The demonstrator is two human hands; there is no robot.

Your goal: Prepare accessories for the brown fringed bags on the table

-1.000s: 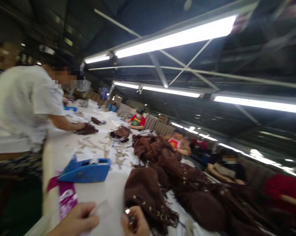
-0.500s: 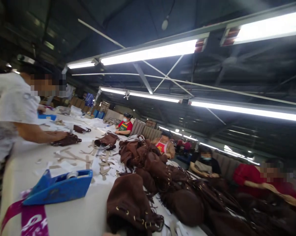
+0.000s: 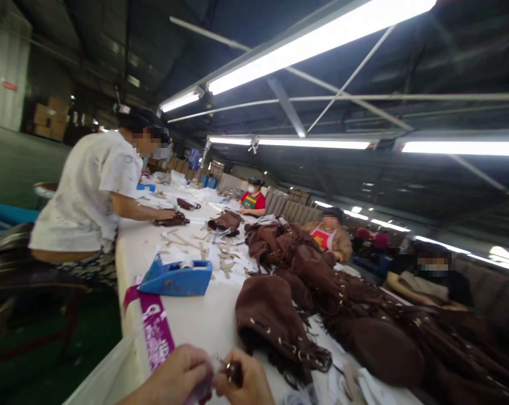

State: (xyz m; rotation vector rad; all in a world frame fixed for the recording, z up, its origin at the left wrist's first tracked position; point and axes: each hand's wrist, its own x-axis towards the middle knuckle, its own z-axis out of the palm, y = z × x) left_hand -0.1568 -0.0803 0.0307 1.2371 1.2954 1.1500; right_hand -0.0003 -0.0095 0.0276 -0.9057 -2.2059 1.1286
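Note:
At the bottom edge my left hand (image 3: pixel 176 376) is closed with its fingers pinched on a thin clear film or small bag that I cannot make out well. My right hand (image 3: pixel 244 383) is closed too, pinching a small dark metal piece (image 3: pixel 233 371) between thumb and fingers. The two hands touch each other above the near end of the white table (image 3: pixel 204 320). A brown fringed suede bag (image 3: pixel 275 326) with metal studs lies just beyond my right hand.
A blue tape dispenser (image 3: pixel 176 277) and a purple printed strip (image 3: pixel 155 329) sit on the table's left side. Several more brown bags (image 3: pixel 364 320) are heaped on the right. A person in a white shirt (image 3: pixel 89 197) works at the left; other workers sit along the right.
The camera swung up and back down. My hands dropped out of view half a second ago and are back at the bottom edge, pinched together.

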